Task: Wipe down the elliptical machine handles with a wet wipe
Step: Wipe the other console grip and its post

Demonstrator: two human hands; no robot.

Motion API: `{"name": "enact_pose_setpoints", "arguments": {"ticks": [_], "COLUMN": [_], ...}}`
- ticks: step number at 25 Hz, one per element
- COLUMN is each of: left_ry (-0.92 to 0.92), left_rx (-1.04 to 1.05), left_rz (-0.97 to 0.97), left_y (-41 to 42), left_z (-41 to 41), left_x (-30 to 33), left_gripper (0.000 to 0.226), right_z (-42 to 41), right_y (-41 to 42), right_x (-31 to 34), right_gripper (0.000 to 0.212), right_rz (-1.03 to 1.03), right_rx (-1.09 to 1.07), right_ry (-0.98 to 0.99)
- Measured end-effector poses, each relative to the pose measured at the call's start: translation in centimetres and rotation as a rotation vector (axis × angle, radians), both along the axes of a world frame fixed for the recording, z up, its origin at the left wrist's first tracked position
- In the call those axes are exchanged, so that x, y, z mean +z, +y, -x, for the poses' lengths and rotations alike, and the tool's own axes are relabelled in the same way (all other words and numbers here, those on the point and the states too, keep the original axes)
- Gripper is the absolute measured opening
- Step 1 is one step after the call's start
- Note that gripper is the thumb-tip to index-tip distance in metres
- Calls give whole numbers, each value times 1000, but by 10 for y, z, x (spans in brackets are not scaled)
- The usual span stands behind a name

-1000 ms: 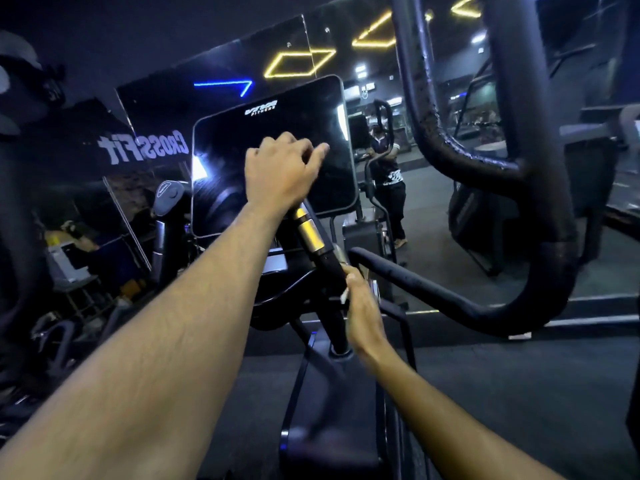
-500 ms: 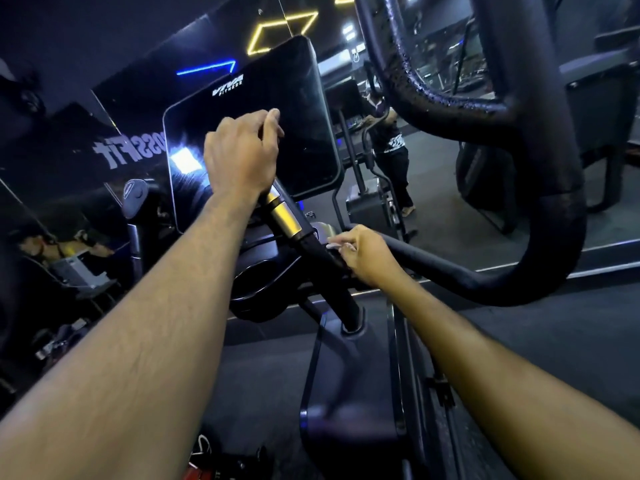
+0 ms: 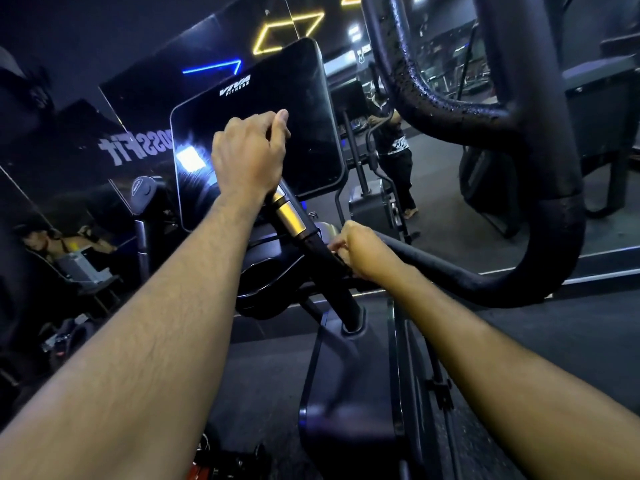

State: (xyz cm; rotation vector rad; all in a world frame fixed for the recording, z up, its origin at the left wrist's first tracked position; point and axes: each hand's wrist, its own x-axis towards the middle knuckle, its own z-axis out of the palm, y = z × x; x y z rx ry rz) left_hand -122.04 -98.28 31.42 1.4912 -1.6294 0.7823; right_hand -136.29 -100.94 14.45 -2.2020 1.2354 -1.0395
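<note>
The right hand (image 3: 360, 249) is curled around the lower, black stretch of the centre handle (image 3: 323, 261), fingers closed on it where the side bar branches off. A sliver of something pale shows at the fingertips; it may be the wet wipe (image 3: 335, 244), but it is too small to say for sure. Just above and beyond, the left hand (image 3: 247, 155) grips the top of the same handle, its fingers wrapped over the end, with the metallic sensor sleeve (image 3: 289, 213) showing bare between the two hands.

Behind the left hand stands the dark console screen (image 3: 304, 109), switched off and streaked with reflections. To the right, the looped moving handle (image 3: 540, 216) sweeps up and across the view, its black coating rough and glistening in patches, which could be damp from wiping or only light on the texture.

Farther off, a mirror wall shows a person standing at another machine.

As a judgement, the work sits mid-way: the wipe looks to be on the lower part of the centre handle, with the sleeve, the grip under the left hand and probably the far-side handle left to do.
</note>
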Motion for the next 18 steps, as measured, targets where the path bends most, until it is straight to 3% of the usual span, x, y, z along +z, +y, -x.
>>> {"name": "enact_pose_setpoints", "arguments": {"ticks": [3, 7, 11, 18], "left_ry": [9, 22, 25, 8], "left_rx": [-14, -21, -27, -29], "left_rz": [-8, -1, 7, 20], "left_y": [1, 2, 1, 2], "left_z": [-1, 0, 0, -1], "left_x": [1, 1, 1, -1], "left_gripper": [51, 50, 50, 50], "right_z": [-2, 12, 17, -1], "right_y": [-5, 26, 42, -6], "right_x": [2, -8, -12, -3], "right_gripper": [33, 34, 29, 32], "right_rz": [45, -245, -302, 23], "right_rx": [-14, 153, 188, -28], "right_ry": [75, -211, -310, 41]}}
